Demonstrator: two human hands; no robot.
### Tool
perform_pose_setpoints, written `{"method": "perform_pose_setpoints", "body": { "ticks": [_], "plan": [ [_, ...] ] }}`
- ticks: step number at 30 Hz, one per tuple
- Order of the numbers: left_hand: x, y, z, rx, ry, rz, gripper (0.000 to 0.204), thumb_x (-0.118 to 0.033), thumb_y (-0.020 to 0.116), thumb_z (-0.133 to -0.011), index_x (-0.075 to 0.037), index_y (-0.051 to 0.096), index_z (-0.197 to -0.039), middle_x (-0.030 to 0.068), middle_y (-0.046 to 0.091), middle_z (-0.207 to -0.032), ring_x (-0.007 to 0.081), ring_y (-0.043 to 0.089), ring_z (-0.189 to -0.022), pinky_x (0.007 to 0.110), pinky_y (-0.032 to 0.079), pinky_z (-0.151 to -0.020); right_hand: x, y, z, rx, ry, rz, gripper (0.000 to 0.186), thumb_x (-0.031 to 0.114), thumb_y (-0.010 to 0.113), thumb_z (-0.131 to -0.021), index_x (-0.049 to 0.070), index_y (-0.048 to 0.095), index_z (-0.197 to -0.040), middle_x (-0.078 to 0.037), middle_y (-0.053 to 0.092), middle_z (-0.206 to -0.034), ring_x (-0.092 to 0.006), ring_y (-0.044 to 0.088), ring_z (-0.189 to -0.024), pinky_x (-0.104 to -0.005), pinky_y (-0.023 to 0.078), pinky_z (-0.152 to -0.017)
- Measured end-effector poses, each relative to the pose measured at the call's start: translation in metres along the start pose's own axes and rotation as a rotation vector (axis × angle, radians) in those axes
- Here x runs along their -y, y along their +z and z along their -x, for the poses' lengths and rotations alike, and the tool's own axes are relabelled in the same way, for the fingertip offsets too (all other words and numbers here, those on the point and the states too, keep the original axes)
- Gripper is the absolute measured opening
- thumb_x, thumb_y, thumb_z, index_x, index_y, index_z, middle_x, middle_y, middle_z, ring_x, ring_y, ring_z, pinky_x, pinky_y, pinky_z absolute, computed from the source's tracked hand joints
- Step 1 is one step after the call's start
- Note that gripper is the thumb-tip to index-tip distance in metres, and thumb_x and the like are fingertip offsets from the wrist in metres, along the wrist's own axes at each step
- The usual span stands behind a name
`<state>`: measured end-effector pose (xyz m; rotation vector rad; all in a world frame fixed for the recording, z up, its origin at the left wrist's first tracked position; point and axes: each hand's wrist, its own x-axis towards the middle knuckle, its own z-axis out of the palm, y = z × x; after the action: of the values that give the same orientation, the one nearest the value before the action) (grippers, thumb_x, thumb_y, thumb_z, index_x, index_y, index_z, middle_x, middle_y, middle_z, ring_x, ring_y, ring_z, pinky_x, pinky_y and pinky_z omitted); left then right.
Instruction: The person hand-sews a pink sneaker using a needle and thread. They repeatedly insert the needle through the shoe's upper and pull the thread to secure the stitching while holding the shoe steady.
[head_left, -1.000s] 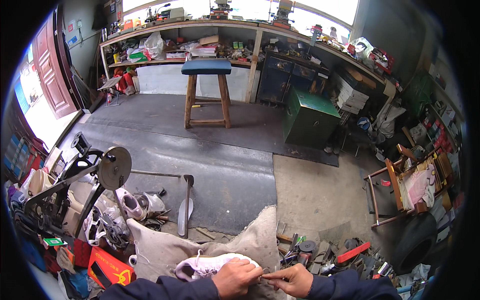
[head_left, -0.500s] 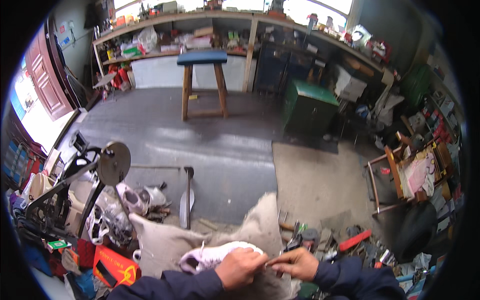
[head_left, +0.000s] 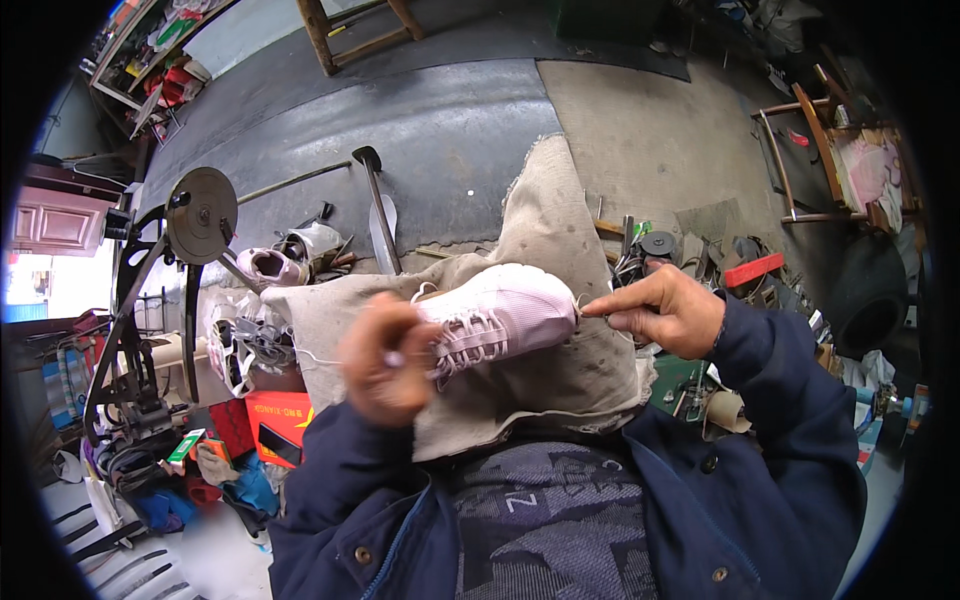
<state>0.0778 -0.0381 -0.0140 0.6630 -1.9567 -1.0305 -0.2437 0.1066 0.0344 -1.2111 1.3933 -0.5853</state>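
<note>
Shoe [head_left: 515,305]: ribbed knit cloth upper, matt. Laces [head_left: 470,340]: woven cloth, matt. Lap cover [head_left: 550,220]: thick coarse cloth, rough, matt. Jacket [head_left: 780,420]: matt woven cloth; snaps [head_left: 362,554] metal-looking, slightly shiny. Floor mat [head_left: 440,125]: smooth, rubber-looking, semi-glossy. Bare floor [head_left: 640,145]: rough, concrete-looking, matt. Wheel [head_left: 195,225]: dull dark metal, fairly smooth. Rod [head_left: 377,200]: dark metal, dull. Stool legs [head_left: 317,38]: plain wood, matt. Red box [head_left: 265,412]: smooth printed card. Tyre [head_left: 866,300]: matt black rubber.

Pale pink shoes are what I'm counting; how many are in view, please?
2 visible: a laced shoe on the beige cloth, and another shoe just beyond the cloth's far left corner. More may be hidden in the clutter on the left.
</note>
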Motion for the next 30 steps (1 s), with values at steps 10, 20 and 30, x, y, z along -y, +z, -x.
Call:
{"method": "perform_pose_setpoints", "body": {
  "ticks": [10,20,30],
  "plan": [
    [0.066,-0.212,0.113,-0.272,-0.792,-0.816,0.047,-0.025,0.08,-0.093,-0.005,0.062,-0.131,0.0143,0.067,-0.126,0.0266,0.069,-0.105,0.036,0.058,-0.085,0.0,-0.006,-0.001,-0.03,0.03,0.082,0.027,0.006,0.066,-0.099,0.003,0.078,-0.123,-0.002,0.064,-0.068,-0.0077,0.054,-0.064,-0.0284,0.047,-0.061],
    [0.001,-0.045,0.051,0.176,-0.012,-0.684,0.029,-0.008,0.079,-0.085,-0.009,0.075,-0.114,0.0116,0.068,-0.089,0.0319,0.069,-0.072,0.037,0.056,-0.065,0.004,-0.002,-0.004,-0.069,0.107,0.061,0.025,0.007,0.067,-0.1,0.001,0.078,-0.121,0.002,0.065,-0.078,-0.0051,0.055,-0.069,-0.0239,0.045,-0.063],
    [-0.004,-0.056,0.068,-0.009,-0.469,0.657,0.016,-0.013,0.063,-0.105,0.0,0.064,-0.097,0.0245,0.074,-0.114,0.0284,0.075,-0.089,0.042,0.059,-0.083,-0.006,0.001,-0.003,-0.082,0.07,-0.018,0.024,0.011,0.068,-0.101,0.002,0.079,-0.12,0.004,0.06,-0.073,-0.0048,0.051,-0.066,-0.0247,0.043,-0.061]
  ]
}}
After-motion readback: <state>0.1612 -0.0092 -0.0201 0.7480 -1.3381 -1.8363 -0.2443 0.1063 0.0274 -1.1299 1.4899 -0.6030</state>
